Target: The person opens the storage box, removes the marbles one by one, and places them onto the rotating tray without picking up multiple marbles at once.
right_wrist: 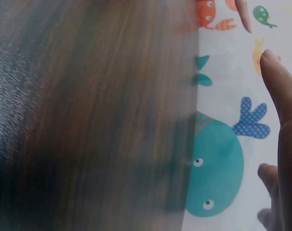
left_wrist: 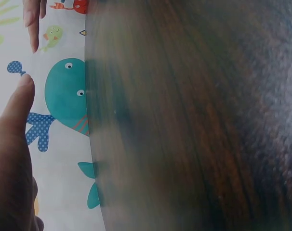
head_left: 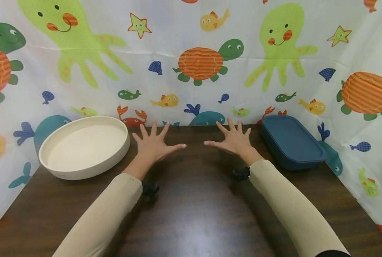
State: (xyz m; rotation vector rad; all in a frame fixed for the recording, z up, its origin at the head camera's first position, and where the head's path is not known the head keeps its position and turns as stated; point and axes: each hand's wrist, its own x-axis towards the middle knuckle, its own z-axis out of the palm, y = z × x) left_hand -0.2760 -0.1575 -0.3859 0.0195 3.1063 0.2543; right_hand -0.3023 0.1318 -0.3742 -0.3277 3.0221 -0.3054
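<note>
Both hands reach forward over the dark wooden table (head_left: 191,207), fingers spread wide and thumbs pointing toward each other. My left hand (head_left: 152,144) holds nothing and is nearest to a round cream tray (head_left: 84,144) with a low rim, just to its left. Nothing is in my right hand (head_left: 234,141) either; a dark blue lidded box (head_left: 292,139) with rounded corners sits to its right. A gap of bare table lies between the two thumbs. In the left wrist view the left thumb (left_wrist: 20,106) shows at the left edge; the right thumb (right_wrist: 281,91) shows in the right wrist view.
A white curtain (head_left: 165,43) printed with sea animals hangs behind the table's back edge and along both sides. Each wrist wears a black strap with a small device, the left one (head_left: 150,188) and the right one (head_left: 241,174). Light glares on the table's front middle.
</note>
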